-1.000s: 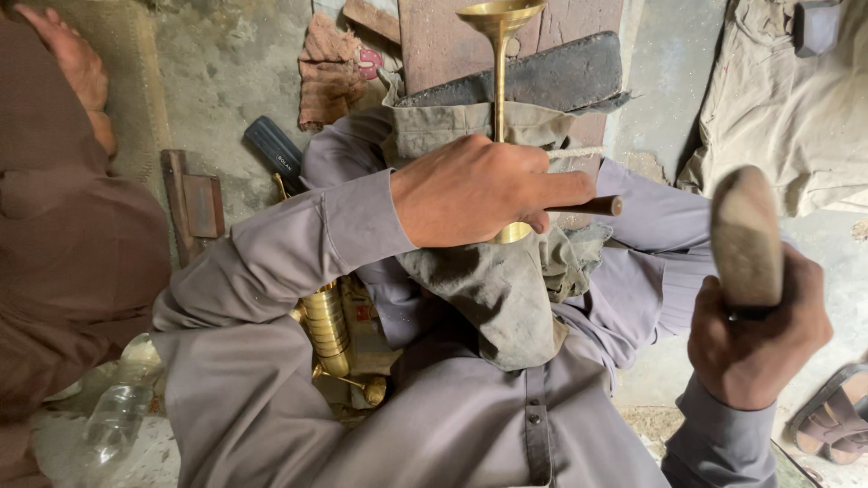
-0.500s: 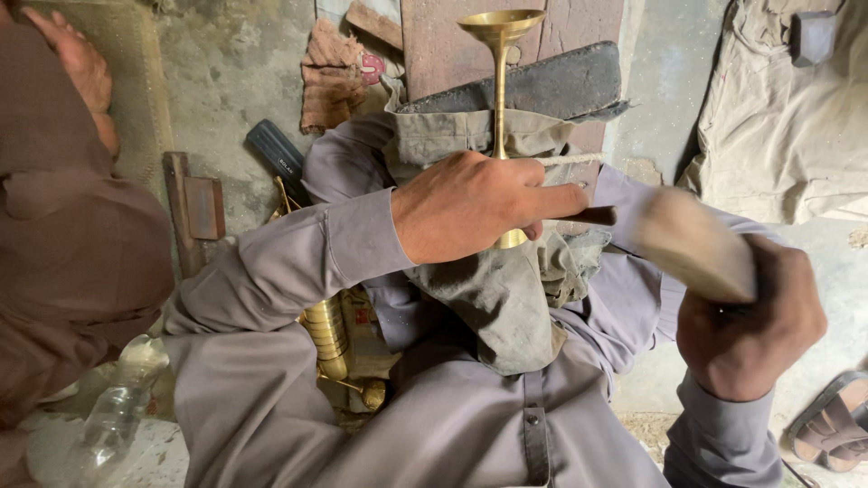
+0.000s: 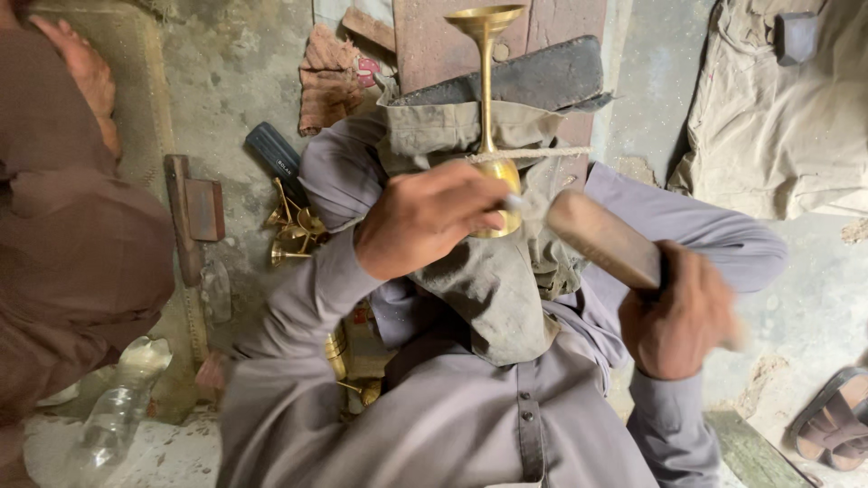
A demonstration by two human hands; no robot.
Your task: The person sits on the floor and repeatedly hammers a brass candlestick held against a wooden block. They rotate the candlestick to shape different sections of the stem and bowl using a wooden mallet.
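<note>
A tall brass goblet (image 3: pixel 488 81) lies lengthwise over my lap, resting on a worn olive cloth (image 3: pixel 493 280), its round base pointing away from me. My left hand (image 3: pixel 425 217) is closed around a thin tool held against the goblet's bowl. My right hand (image 3: pixel 678 312) grips a wooden mallet (image 3: pixel 601 239), whose head is down at the end of the thin tool next to my left fingers. A string (image 3: pixel 533 154) crosses the goblet's stem. My grey sleeves and legs fill the lower part of the view.
Another person in brown clothing (image 3: pixel 72 253) sits at the left. Several brass pieces (image 3: pixel 294 235) lie on the floor beside a dark handle (image 3: pixel 276 158). A plastic bottle (image 3: pixel 117 407) lies lower left, a sandal (image 3: pixel 836 420) lower right, beige fabric (image 3: pixel 787 117) upper right.
My right hand has swung the mallet down from a raised position at the right until its head meets the tool at my left hand. The left hand and goblet stayed put.
</note>
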